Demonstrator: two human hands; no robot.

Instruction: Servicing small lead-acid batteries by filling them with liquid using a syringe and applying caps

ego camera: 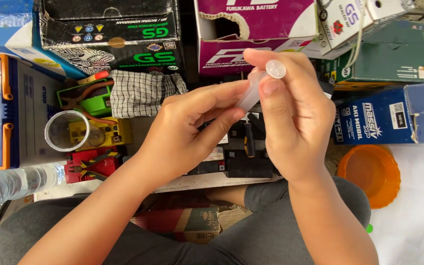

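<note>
Hands meet in the middle, above a black battery (244,164): the left hand (187,135) pinches the end of a small clear tube (253,91), and the right hand (295,113) pinches its round cap (275,69). The cap sits on the tube, so the work on it looks only begun, and the clear cup (67,130) and pliers (92,164) lie untouched.

A small tube held between two hands above a crowded work surface

A small plastic tube (252,91) is pinched between the fingers (212,105) of the left hand (185,135) and those of the right hand (293,113). A checked cloth (141,92) and a cup (66,130) are set left of the fingers, with pliers (92,164) below the cup. A bowl (370,172) lies to their right, battery boxes (251,34) behind them, a screwdriver (249,140) beneath.
</note>
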